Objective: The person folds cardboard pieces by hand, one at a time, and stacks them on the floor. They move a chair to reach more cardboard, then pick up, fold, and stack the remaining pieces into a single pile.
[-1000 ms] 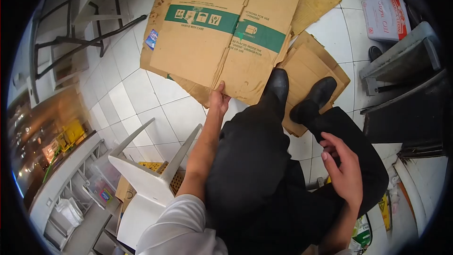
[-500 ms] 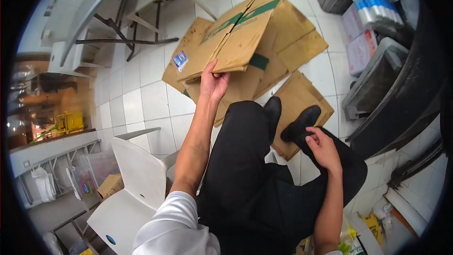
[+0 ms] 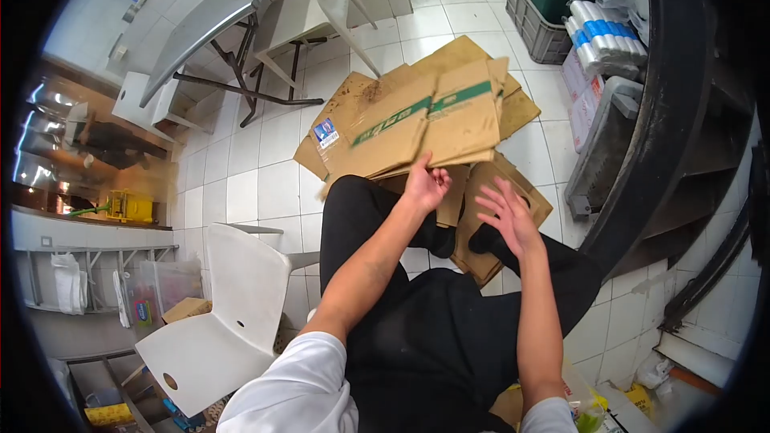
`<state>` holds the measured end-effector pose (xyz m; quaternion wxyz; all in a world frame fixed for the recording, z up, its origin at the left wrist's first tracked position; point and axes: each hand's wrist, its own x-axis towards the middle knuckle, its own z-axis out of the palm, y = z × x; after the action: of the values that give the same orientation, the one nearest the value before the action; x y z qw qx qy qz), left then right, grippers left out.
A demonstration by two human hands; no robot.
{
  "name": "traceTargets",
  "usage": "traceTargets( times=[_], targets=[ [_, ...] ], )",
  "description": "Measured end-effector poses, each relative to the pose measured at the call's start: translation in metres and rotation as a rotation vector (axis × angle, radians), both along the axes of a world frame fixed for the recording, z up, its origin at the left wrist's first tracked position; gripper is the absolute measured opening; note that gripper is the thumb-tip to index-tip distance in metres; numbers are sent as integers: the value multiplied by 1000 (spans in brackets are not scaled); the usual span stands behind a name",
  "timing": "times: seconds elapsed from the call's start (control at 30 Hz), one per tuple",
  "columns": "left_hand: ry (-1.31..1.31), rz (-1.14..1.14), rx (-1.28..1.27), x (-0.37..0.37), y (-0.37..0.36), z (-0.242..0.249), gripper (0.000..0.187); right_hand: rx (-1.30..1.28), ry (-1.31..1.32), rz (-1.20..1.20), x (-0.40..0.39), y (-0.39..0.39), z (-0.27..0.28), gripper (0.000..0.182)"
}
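Note:
A flattened cardboard box point(image 3: 393, 130) with green printed bands lies over other flattened cardboard in front of my knees. My left hand point(image 3: 427, 186) is closed at its near edge, thumb and fingers pinching the rim near the middle fold. My right hand point(image 3: 511, 215) is raised above my right shin, fingers spread, holding nothing. Just beyond it is the corner of the upper box. A smaller cardboard piece point(image 3: 536, 202) lies on the floor beneath my feet. At the left, a blue label point(image 3: 326, 134) shows on the cardboard.
On my left stand a white chair point(image 3: 249, 281) and, farther off, a folding table point(image 3: 220, 20). A grey crate point(image 3: 536, 28), wrapped white rolls point(image 3: 603, 38) and a dark curved staircase point(image 3: 642, 168) line the right side. White floor tiles point(image 3: 241, 192) show around the cardboard.
The upper box has come down from a tilted position to lie flatter. My left hand has shifted right along with its edge. My right hand has risen off my leg, fingers spreading.

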<state>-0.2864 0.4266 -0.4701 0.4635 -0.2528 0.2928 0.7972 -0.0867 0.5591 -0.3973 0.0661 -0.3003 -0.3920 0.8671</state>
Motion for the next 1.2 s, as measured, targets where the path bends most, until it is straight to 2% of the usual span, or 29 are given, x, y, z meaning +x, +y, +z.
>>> traceTargets(
  times=[0.07,0.13,0.17,0.2,0.23,0.27,0.3,0.33,0.4,0.47,0.5,0.57,0.6,0.67,0.7,0.77,0.83,0.87,0.9,0.93,0.97,1.0,1.03,1.07,1.1,1.13,1.17,1.2],
  targets=[
    [-24,-21,-43,22,-4,-17,37,-83,-11,-41,-24,-10,-19,61],
    [74,-184,-260,45,-8,-23,39,-188,32,-113,-45,-20,-53,51],
    [83,-257,-246,53,-11,-15,35,-200,19,-110,-48,-20,-72,51],
    [78,-256,-255,54,-12,-4,35,-210,27,-224,-52,-16,-85,45],
    [223,-541,-384,53,-14,7,32,-218,34,-341,-54,-13,-98,40],
    [365,-828,-510,54,-16,18,28,-228,27,-341,-56,-13,-100,40],
    [601,-864,-604,53,-17,25,25,-219,-24,-369,-58,-14,-97,37],
    [596,-879,-605,46,-18,25,25,-209,-77,-402,-57,-15,-94,35],
    [1524,-575,-1124,17,-16,14,38,-200,-99,-421,-57,-23,-83,37],
    [1775,-437,-1341,-22,-16,-27,51,-112,-30,-396,-62,-31,-68,39],
    [1773,-444,-1345,-39,-14,-26,51,-72,-29,-387,-65,-35,-70,40],
    [1422,-1043,-1338,-59,-9,-23,64,-4,-54,-375,-66,-42,-70,39],
    [1426,-1049,-1342,-59,-3,-6,64,68,-73,-371,-67,-45,-68,39],
    [1101,-1302,-1160,-58,9,23,54,124,-169,-365,-67,-52,-58,38],
    [1110,-1315,-1164,-58,6,15,54,189,-266,-348,-66,-54,-53,37],
    [1655,-1133,-1421,-60,1,-5,34,200,-242,-370,-64,-50,-50,34],
    [1623,-1001,-1515,-74,-7,14,23,211,-226,-386,-57,-39,-52,31],
    [1699,-1090,-1536,-107,-24,3,24,239,-246,-402,-54,-33,-55,29],
    [1630,-1160,-1519,-150,-45,-5,29,262,-270,-418,-48,-27,-59,26],
    [1660,-1126,-1703,-173,-62,16,27,200,-252,-463,-42,-18,-77,24],
    [1614,-1113,-1743,-208,-84,34,33,148,-226,-497,-33,-5,-84,22],
    [1809,-890,-1750,-243,-116,45,27,107,-191,-528,-26,11,-89,22],
    [1636,-826,-1877,-281,-142,61,25,29,-185,-575,-18,25,-92,23],
    [1604,-812,-1774,-286,-158,105,26,-52,-181,-615,-8,35,-98,24],
    [1549,-693,-1712,-279,-172,139,29,-131,-136,-615,-1,43,-114,28],
    [1495,-570,-1652,-275,-187,165,32,-160,-150,-628,0,45,-123,32],
    [1496,-547,-1670,-280,-203,181,32,-168,-156,-625,0,45,-128,34],
    [1601,-405,-1617,-285,-218,195,31,-175,-163,-621,-3,42,-128,35]
  ],
)
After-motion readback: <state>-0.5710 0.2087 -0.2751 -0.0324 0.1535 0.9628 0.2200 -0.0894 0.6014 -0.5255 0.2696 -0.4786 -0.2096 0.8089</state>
